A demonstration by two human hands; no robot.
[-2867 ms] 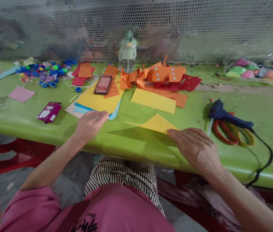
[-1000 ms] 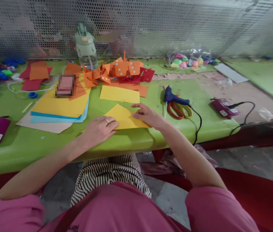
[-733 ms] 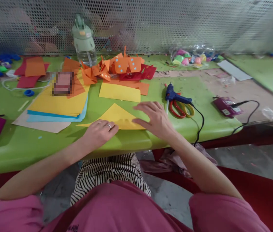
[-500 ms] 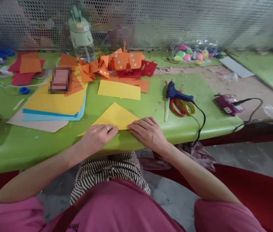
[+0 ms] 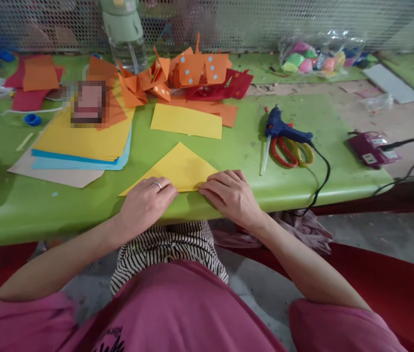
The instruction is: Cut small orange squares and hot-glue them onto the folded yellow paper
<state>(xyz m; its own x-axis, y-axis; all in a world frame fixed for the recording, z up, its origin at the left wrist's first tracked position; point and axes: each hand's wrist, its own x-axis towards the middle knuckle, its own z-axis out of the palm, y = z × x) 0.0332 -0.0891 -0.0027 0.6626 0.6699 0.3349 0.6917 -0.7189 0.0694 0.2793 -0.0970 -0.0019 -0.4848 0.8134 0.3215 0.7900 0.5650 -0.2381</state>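
A yellow paper folded into a triangle [image 5: 178,166] lies near the front edge of the green table [image 5: 229,161]. My left hand [image 5: 145,203], with a ring on one finger, presses its fingertips on the triangle's lower edge, fingers curled down. My right hand [image 5: 231,195] lies flat on the same edge at the right corner, fingers stretched out. Both hands touch the paper and neither lifts it.
A stack of yellow, blue and tan sheets [image 5: 78,146] lies at left, a yellow rectangle [image 5: 187,121] behind the triangle, orange and red cut paper [image 5: 192,78] further back. A blue glue gun [image 5: 284,129] and scissors [image 5: 291,151] lie at right, a bottle [image 5: 124,29] at the back.
My right hand has slid from the triangle's right side down to its lower edge beside my left hand. The view has tilted down and closer to the table.
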